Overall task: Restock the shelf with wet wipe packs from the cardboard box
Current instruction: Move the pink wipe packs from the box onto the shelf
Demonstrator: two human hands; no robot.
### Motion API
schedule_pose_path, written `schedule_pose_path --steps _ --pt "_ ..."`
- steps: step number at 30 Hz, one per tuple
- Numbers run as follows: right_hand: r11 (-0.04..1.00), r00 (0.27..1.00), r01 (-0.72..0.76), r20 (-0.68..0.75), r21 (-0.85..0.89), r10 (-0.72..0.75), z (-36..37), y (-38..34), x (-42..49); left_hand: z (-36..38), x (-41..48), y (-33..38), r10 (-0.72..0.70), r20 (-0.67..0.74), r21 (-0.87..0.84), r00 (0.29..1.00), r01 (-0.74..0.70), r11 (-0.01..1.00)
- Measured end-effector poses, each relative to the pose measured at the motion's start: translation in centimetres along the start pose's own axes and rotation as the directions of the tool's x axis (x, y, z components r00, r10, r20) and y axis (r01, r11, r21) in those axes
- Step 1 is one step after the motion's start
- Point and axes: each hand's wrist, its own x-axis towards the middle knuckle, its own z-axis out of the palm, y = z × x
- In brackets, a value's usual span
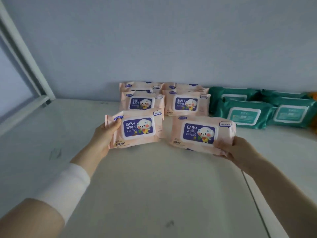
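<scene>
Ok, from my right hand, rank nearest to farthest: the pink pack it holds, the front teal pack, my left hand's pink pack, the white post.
1. Right-hand pink pack: gripped by the right hand.
2. Front teal pack: just behind it on the shelf.
3. Left-hand pink pack: to the left, in the left hand.
4. White post: far left, at the shelf's back corner.

White shelf [145, 186] carries stacked pink wipe packs [143, 102] beside teal packs [243, 115].

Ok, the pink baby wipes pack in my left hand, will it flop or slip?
Probably soft but not floppy: the pink pack sits nearly level though the left hand grips only one end. Its smooth film could be slippery.
</scene>
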Motion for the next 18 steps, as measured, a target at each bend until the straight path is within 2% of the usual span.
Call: schedule_pose_path --steps 5,10,14,18 --pt "0.997 0.998 -0.008 -0.057 -0.079 0.003 2.5 -1.0 7.2 -0.3 6.7 1.0 -0.031 0.027 0.055 0.999 0.03 0.998" --pt "0.912 0.943 -0.016 -0.311 -0.41 -0.123 4.2 -2.5 11.6 1.0 10.6 1.7 0.156 -0.007 0.238 0.988 -0.15 0.96" --pt "0.84 0.894 -0.083 -0.413 -0.536 -0.176 4.9 -2.0 13.0 1.2 11.2 1.0 0.245 -0.038 0.313 0.969 -0.222 0.924" --pt "0.8 0.866 -0.082 -0.439 -0.594 -0.238 6.0 -1.8 13.0 1.3 11.4 0.6 0.284 -0.072 0.341 0.956 -0.244 0.908"
